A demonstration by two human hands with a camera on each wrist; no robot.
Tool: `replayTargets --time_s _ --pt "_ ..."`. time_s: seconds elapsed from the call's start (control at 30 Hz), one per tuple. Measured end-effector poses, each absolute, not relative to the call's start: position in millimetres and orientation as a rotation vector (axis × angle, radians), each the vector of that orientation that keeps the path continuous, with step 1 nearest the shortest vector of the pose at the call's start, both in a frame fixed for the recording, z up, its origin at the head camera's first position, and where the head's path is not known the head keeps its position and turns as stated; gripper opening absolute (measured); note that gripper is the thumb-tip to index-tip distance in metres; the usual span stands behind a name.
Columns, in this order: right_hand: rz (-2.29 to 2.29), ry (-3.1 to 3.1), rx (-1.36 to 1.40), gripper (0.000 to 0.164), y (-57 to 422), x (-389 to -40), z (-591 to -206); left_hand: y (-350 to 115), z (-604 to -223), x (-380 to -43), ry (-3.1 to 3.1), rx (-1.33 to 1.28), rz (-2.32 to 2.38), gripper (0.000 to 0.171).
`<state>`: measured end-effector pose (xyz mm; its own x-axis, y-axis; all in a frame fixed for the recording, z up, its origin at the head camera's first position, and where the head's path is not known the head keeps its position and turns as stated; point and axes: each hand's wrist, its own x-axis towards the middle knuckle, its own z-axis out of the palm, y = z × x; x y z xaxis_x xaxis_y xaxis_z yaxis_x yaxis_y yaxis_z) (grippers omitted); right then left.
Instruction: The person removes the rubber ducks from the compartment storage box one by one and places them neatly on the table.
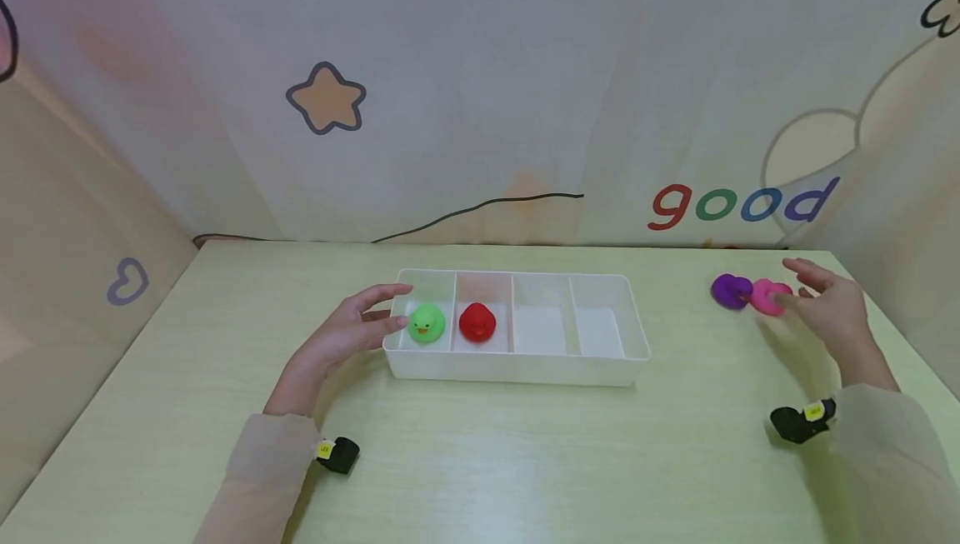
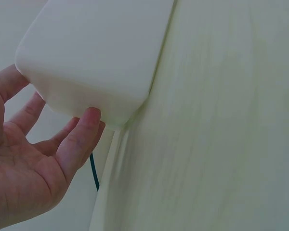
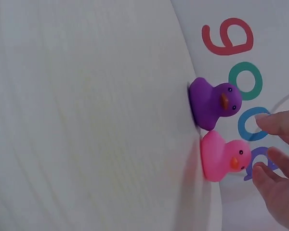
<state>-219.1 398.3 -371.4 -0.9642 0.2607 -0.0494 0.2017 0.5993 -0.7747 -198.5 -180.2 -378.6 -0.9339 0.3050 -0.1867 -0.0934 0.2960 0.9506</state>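
A white box [image 1: 517, 369] with a row of compartments stands on the table. The leftmost compartment holds a green toy duck [image 1: 426, 323], and a red toy duck [image 1: 477, 322] sits in the one beside it. At the box's left end my left hand [image 1: 360, 323] touches the wall with spread fingers [image 2: 82, 134]. On the right, a purple toy duck [image 3: 207, 103] and a pink toy duck [image 3: 221, 156] stand upright side by side. My right hand [image 1: 828, 306] is just right of the pink duck, fingers parted; the right wrist view shows a gap between them.
A pale wooden table [image 1: 480, 452] carries everything. Behind it hangs a printed cloth [image 1: 480, 94] with a star and the word "good"; the cloth also closes off both sides. Each sleeve bears a small black wrist camera [image 1: 802, 423].
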Motion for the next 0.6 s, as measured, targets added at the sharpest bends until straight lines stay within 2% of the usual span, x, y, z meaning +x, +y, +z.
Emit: replayTargets --time_s 0.37,0.6 --pt "1.496 -2.576 -0.222 0.062 365 -204 -348 -181 -381 -199 2.242 0.195 1.664 0.056" --pt "1.548 -2.527 -0.164 0.062 375 -220 -370 -181 -381 -200 2.252 0.191 1.655 0.055"
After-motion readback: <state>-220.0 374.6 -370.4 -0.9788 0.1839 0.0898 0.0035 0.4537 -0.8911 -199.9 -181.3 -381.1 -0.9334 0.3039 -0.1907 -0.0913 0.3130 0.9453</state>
